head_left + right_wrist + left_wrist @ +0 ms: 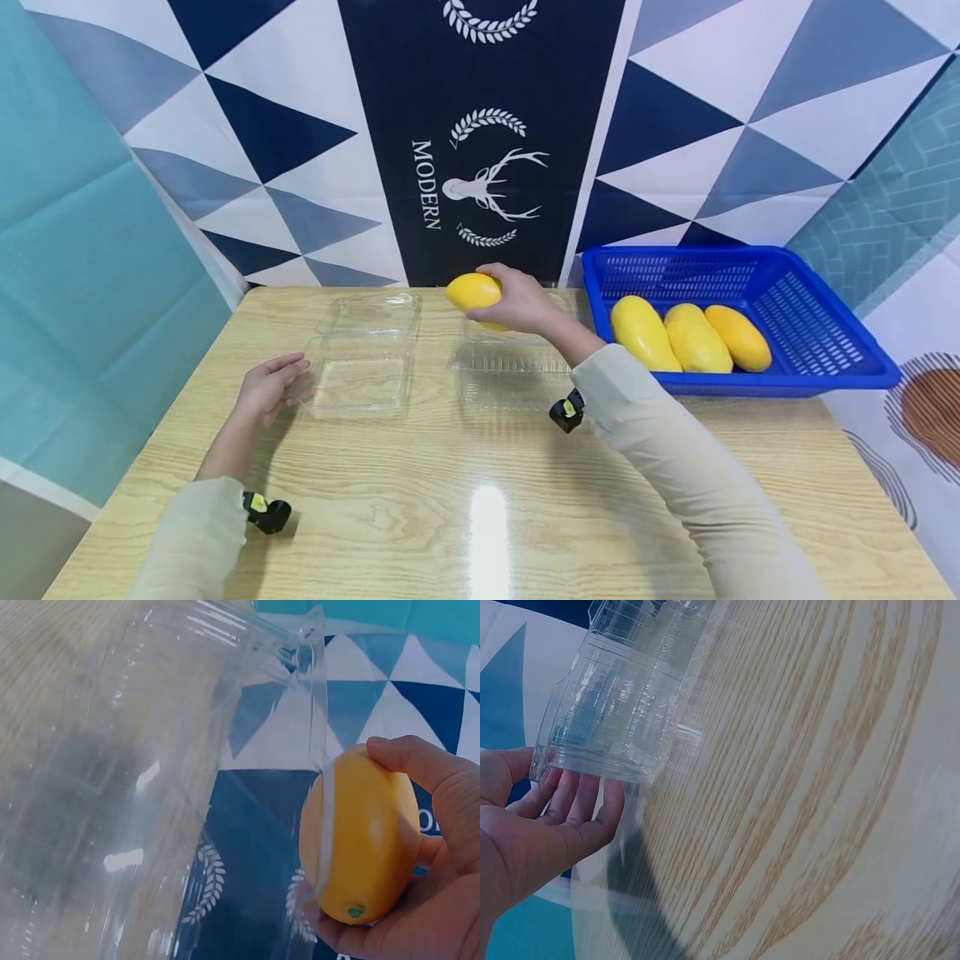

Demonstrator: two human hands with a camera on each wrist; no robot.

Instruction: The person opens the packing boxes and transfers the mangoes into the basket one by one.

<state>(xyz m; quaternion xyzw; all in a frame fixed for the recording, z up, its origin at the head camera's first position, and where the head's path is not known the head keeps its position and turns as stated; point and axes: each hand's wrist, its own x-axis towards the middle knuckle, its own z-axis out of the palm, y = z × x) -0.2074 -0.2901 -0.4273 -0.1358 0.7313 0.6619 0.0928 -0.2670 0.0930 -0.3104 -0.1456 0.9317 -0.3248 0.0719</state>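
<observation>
In the head view my right hand (521, 300) grips a yellow mango (472, 292), held up near the table's back edge over the right clear plastic box (517, 383). The right wrist view shows the mango (364, 840) with its green stem end, between thumb and fingers; a transparent box edge (319, 712) lies close beside it. My left hand (270, 387) is at the left side of another clear box (360, 379), whose lid (375, 314) is folded back. Seen from the left wrist, the loosely bent fingers (585, 802) touch that box's side wall (607, 750).
A blue plastic basket (847, 333) stands at the back right with three yellow mangoes (697, 337) in it. Behind the wooden table (420, 500) hangs a patterned cloth (495, 92). A black camera is strapped to each wrist.
</observation>
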